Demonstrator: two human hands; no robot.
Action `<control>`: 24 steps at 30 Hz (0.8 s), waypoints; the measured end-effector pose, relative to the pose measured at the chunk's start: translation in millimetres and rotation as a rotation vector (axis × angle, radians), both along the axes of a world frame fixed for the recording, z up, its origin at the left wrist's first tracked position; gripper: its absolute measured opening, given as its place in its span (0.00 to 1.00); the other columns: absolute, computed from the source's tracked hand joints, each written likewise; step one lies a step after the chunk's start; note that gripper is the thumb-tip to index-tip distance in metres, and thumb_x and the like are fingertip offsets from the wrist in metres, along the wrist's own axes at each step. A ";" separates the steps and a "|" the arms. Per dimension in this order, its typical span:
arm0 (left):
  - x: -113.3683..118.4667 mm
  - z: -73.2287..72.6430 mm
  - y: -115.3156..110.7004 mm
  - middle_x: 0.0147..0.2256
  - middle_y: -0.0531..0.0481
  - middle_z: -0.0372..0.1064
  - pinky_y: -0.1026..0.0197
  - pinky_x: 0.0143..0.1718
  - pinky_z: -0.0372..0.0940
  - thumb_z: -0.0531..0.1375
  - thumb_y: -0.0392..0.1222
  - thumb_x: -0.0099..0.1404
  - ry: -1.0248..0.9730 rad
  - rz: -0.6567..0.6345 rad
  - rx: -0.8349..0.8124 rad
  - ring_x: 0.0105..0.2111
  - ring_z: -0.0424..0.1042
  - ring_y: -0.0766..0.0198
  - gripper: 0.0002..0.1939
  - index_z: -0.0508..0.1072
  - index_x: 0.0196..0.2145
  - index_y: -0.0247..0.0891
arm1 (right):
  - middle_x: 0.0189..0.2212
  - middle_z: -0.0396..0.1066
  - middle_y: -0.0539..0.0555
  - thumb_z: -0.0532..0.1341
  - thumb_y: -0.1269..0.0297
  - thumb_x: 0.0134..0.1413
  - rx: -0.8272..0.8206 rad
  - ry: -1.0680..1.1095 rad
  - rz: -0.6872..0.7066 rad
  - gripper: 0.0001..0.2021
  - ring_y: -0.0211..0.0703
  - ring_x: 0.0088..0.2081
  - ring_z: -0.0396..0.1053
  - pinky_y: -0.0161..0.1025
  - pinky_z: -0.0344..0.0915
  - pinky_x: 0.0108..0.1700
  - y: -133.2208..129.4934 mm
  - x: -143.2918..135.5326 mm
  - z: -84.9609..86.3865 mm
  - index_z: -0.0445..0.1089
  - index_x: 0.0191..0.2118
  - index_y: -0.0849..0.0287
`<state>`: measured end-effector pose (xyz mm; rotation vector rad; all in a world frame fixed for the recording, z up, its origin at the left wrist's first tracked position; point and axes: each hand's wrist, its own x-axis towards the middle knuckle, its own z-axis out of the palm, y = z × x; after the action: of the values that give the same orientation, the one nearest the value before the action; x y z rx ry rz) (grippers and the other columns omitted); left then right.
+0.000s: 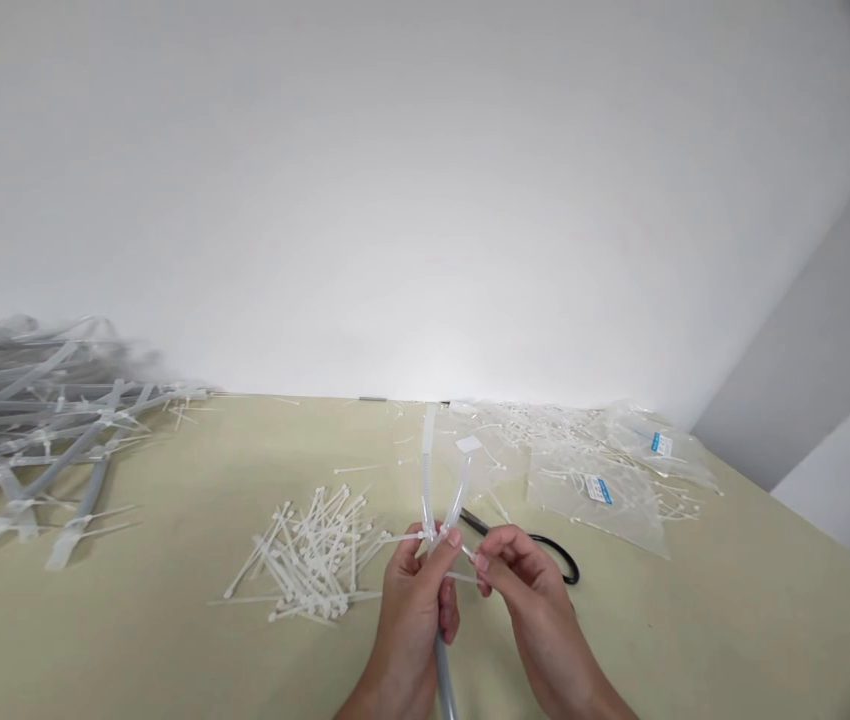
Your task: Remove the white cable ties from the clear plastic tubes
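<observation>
My left hand (411,605) is closed around a tube (445,685) that is grey below the fist. Above the fist, two clear tube ends (427,470) spread apart in a V and point away from me. Thin white cable ties stick out to the sides around the left thumb. Close on the right, my right hand (534,600) pinches a white cable tie (468,551) between thumb and fingertips. Behind it lies a black looped handle (566,560), which looks like that of scissors; the hand partly hides it. A loose pile of cable ties (312,560) is left of my hands.
On the table (192,650), a heap of grey tubes (57,450) fastened with cable ties fills the far left. Clear plastic bags (631,520) with blue-and-white labels and scattered cable ties lie at the back right. A white wall (425,200) stands behind the table.
</observation>
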<state>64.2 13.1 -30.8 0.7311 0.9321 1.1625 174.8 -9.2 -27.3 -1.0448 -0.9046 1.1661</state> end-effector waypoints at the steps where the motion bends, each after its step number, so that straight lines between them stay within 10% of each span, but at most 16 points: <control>1: 0.2 -0.3 -0.4 0.12 0.64 0.46 0.70 0.12 0.43 0.63 0.54 0.54 0.018 0.014 0.016 0.12 0.42 0.74 0.18 0.61 0.30 0.41 | 0.24 0.61 0.47 0.67 0.58 0.45 0.001 -0.019 -0.006 0.10 0.38 0.28 0.56 0.35 0.56 0.33 -0.1 -0.4 0.1 0.67 0.29 0.56; 24: 6.8 3.0 -10.2 0.14 0.62 0.54 0.71 0.12 0.42 0.65 0.54 0.51 0.154 0.131 0.111 0.12 0.46 0.77 0.19 0.68 0.33 0.38 | 0.26 0.70 0.51 0.66 0.62 0.47 -0.011 0.246 0.093 0.06 0.40 0.28 0.66 0.38 0.64 0.34 -0.9 -13.9 -1.9 0.71 0.29 0.57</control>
<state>70.9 2.8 -27.8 0.8693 1.0631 1.2946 160.9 -10.1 -29.2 -0.8525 -0.7589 1.3461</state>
